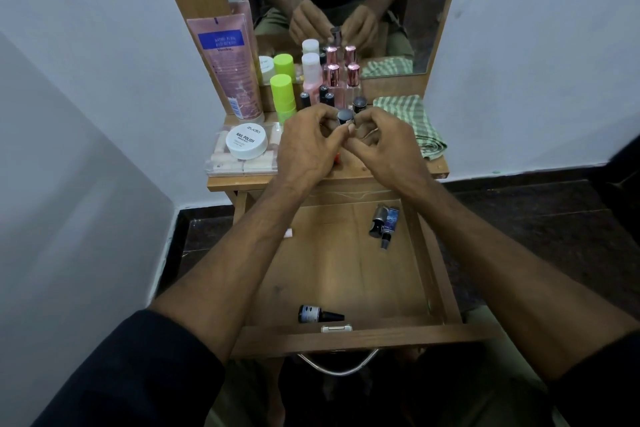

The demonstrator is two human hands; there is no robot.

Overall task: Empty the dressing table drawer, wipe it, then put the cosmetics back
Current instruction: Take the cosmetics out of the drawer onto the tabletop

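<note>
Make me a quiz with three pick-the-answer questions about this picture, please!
1. Where is the checked cloth?
A. In the drawer
B. On the table top, right of the bottles
C. On the floor

2. What colour is the cap of the bottle beside the pink tube?
A. Bright green
B. Red
C. Blue

3. What is the drawer like now?
A. Pushed shut
B. Pulled open with a few small bottles left inside
C. Pulled open and heaped full

Answers:
1 B, the cloth lies folded on the table top by the mirror.
2 A, the cap is lime green.
3 B, the drawer is out, with one small bottle near its front and a small cluster at the back right.
</note>
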